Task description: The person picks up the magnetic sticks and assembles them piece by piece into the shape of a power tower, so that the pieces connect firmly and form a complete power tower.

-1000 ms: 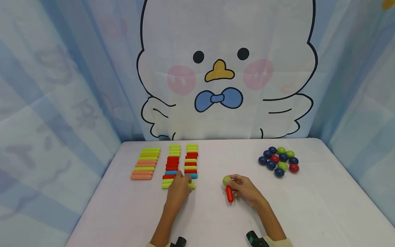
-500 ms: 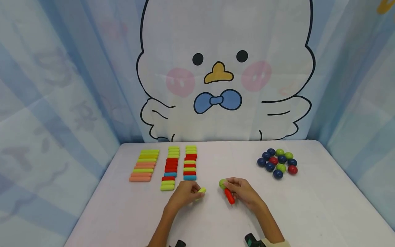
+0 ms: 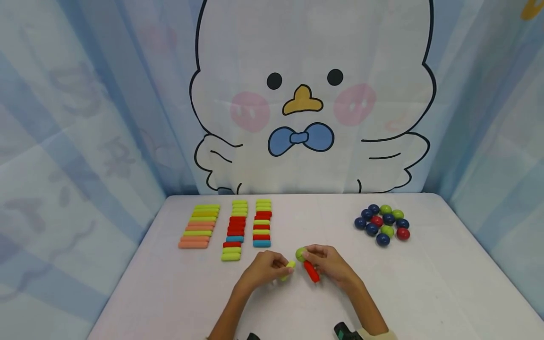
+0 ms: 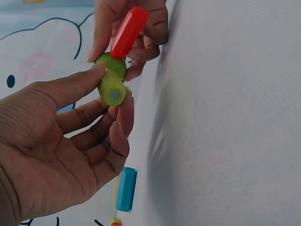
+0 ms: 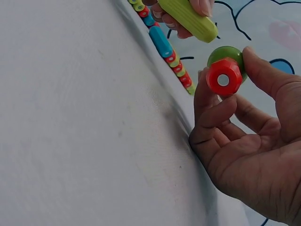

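My left hand (image 3: 260,271) pinches a short yellow-green stick (image 3: 288,270) between thumb and fingers; the left wrist view shows the stick (image 4: 112,88) end-on with a metal disc in its tip. My right hand (image 3: 329,265) holds a green ball (image 3: 301,254) with a red stick (image 3: 311,272) attached to it. In the right wrist view the red stick (image 5: 223,77) points at the camera with the green ball (image 5: 226,54) behind it, and the yellow-green stick (image 5: 189,18) sits just above. The stick's tip is close to the ball; I cannot tell if they touch.
Three columns of coloured sticks (image 3: 236,230) lie at the back left of the white table (image 3: 425,283). A cluster of blue, green and red balls (image 3: 384,223) sits at the back right. A curtain with a cartoon bird hangs behind.
My left hand took a yellow-green stick from the front of the stick columns and carried it right, up to the green ball. My right hand shifted slightly left.
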`<state>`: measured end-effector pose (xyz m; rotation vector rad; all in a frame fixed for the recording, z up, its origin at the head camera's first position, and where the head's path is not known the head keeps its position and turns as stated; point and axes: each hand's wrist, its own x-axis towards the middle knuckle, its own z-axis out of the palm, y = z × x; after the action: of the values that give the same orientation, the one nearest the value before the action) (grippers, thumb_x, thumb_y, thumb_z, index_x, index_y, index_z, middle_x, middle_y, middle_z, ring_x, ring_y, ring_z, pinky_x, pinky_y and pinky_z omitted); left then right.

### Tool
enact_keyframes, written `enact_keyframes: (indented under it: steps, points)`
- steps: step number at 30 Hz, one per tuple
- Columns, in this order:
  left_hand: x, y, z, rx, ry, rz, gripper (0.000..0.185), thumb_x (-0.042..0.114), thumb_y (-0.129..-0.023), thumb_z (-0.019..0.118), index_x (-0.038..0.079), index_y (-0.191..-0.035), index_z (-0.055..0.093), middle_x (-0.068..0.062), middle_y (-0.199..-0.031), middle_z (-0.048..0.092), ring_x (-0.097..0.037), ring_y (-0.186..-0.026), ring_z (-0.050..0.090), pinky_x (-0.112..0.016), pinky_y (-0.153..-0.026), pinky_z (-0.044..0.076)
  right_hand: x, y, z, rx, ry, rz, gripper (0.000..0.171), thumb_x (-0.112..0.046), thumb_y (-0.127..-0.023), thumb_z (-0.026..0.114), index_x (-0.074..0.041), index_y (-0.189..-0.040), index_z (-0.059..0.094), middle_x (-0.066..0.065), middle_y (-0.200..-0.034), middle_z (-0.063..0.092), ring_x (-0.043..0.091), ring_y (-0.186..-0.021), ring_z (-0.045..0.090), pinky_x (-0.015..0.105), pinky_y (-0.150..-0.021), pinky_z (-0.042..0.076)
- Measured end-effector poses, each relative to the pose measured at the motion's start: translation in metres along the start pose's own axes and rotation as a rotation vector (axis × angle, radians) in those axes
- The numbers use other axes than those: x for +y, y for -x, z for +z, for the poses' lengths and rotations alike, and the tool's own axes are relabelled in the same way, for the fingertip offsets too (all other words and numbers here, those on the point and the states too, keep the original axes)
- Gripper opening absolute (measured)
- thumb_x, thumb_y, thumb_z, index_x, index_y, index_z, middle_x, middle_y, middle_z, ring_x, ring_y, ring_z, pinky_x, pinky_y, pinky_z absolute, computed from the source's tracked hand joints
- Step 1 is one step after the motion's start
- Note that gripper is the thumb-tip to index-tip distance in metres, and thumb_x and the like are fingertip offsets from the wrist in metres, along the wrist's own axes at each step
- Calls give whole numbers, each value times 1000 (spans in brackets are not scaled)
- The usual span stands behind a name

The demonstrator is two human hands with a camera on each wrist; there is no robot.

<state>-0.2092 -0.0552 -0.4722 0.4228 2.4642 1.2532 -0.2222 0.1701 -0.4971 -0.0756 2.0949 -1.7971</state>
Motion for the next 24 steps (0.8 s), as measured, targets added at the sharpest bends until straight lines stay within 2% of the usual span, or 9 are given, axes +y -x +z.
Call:
enact_keyframes:
  steps: [5, 11, 15, 19, 24]
  points:
    - [3, 1, 1, -6, 7, 2, 25, 24, -87, 74, 2, -97, 72, -2, -80, 68, -12, -70, 56, -21, -62, 50, -1, 0, 0, -41, -10, -15, 50, -32, -93, 67, 5, -126, 59, 2, -103, 70, 13, -88, 61, 24, -75, 53]
    - [3, 1, 2, -20, 16, -4, 23, 23, -87, 74, 3, -98, 72, -1, -80, 67, -11, -70, 56, -22, -63, 51, -3, 1, 2, -71, 22, -24, 50, -34, -92, 67, 3, -125, 59, 2, -98, 69, 13, -84, 56, 21, -67, 48]
    - [2, 0, 2, -32, 45, 13, 26, 21, -87, 74, 5, -107, 67, -1, -81, 67, -12, -69, 58, -23, -62, 51, -4, 1, 2, -75, 46, -42, 47, -33, -93, 66, 3, -123, 59, 4, -98, 71, 14, -85, 60, 22, -73, 49]
    - [-1, -2, 5, -42, 85, 20, 40, 21, -87, 74, 7, -121, 59, -2, -84, 67, -12, -70, 59, -24, -62, 51, -3, 1, 5, -84, 116, -66, 43, -33, -93, 67, 2, -118, 60, 8, -96, 74, 14, -84, 64, 25, -78, 51]
    - [-1, -3, 9, -45, 107, -3, 46, 22, -86, 75, 9, -128, 59, -2, -87, 67, -13, -71, 60, -26, -62, 53, -4, 2, 11, -85, 220, -107, 37, -33, -91, 68, -1, -109, 62, 6, -86, 74, 13, -78, 64, 25, -74, 51]
